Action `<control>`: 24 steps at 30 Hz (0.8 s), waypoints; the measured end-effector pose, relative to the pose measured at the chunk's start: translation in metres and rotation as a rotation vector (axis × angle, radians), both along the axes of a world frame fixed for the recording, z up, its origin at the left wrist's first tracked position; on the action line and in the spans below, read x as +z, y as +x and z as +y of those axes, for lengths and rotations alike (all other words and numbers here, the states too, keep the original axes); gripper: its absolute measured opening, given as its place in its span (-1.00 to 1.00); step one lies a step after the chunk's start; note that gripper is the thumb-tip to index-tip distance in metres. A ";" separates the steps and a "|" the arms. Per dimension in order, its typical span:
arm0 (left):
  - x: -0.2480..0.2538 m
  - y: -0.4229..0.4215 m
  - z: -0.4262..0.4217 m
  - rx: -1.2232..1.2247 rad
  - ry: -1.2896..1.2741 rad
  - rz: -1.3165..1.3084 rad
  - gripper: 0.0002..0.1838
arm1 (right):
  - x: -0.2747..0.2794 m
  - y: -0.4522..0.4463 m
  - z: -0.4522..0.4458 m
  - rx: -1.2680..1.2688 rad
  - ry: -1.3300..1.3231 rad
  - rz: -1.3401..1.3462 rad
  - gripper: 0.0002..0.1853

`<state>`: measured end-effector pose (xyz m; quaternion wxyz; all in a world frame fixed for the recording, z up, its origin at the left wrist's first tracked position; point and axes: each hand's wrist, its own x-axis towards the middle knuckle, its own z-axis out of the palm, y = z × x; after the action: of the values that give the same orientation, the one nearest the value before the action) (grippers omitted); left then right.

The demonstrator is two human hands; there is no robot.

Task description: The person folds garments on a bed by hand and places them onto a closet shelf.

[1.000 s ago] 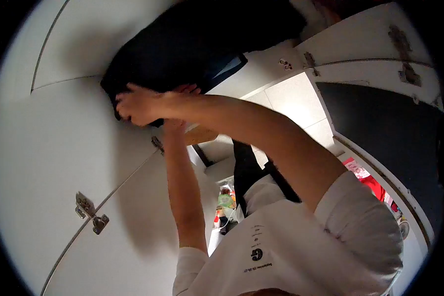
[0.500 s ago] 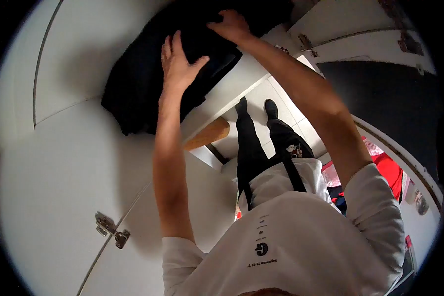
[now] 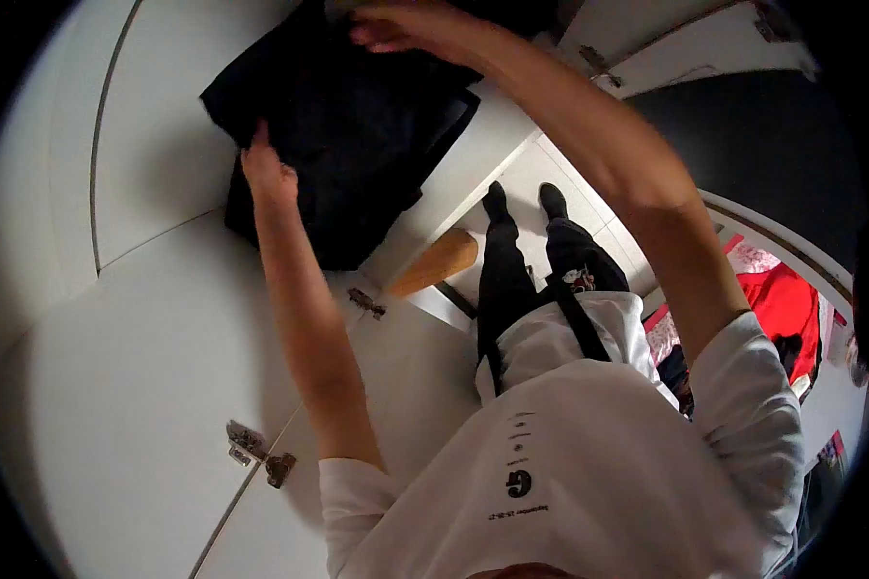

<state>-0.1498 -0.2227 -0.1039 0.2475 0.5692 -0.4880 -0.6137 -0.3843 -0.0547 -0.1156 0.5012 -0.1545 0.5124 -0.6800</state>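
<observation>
A large black cloth (image 3: 348, 145), with several layers and loose edges, lies bunched against the white surface at the top. My left hand (image 3: 272, 174) is closed on a fold at the cloth's left side, one finger stretched along it. Near the cloth's upper part, my right hand (image 3: 391, 29) has its fingers curled round the fabric, and the arm reaches across from the right. Part of the cloth's far side runs out of view at the top.
White cabinet panels (image 3: 145, 357) with a metal hinge (image 3: 261, 454) fill the left. Below the cloth are a wooden piece (image 3: 437, 262) and my legs on a tiled floor. Red and pink fabrics (image 3: 787, 314) lie in an opening at the right, beneath a dark panel (image 3: 743, 145).
My hands were spread over the cloth half a second ago; both are now closed on it. The left hand has moved left and down, the right hand left. A cloth layer now rises at the left.
</observation>
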 end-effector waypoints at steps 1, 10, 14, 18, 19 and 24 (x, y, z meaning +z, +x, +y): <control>-0.002 0.009 -0.014 -0.008 0.024 0.035 -0.30 | -0.034 0.005 0.015 -0.047 0.065 0.125 -0.60; 0.009 0.022 -0.025 -0.089 0.135 0.240 -0.36 | -0.128 0.127 0.044 -0.118 0.258 0.259 -0.62; 0.011 0.022 -0.015 -0.044 0.073 0.216 -0.31 | -0.108 0.140 0.019 0.039 0.406 0.562 -0.44; 0.035 0.024 -0.012 -0.013 0.046 0.206 -0.28 | -0.174 0.155 -0.014 0.150 0.253 0.997 -0.42; 0.043 0.028 -0.014 -0.023 0.065 0.205 -0.29 | -0.204 0.162 -0.024 0.153 0.116 1.166 -0.43; 0.080 0.059 -0.030 -0.131 0.070 0.445 -0.33 | -0.208 0.173 -0.022 -0.079 -0.099 1.374 -0.46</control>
<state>-0.0913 -0.2532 -0.0243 0.2886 0.3953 -0.4357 -0.7554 -0.2113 -0.0771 -0.3236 0.0297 -0.5544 0.6874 -0.4682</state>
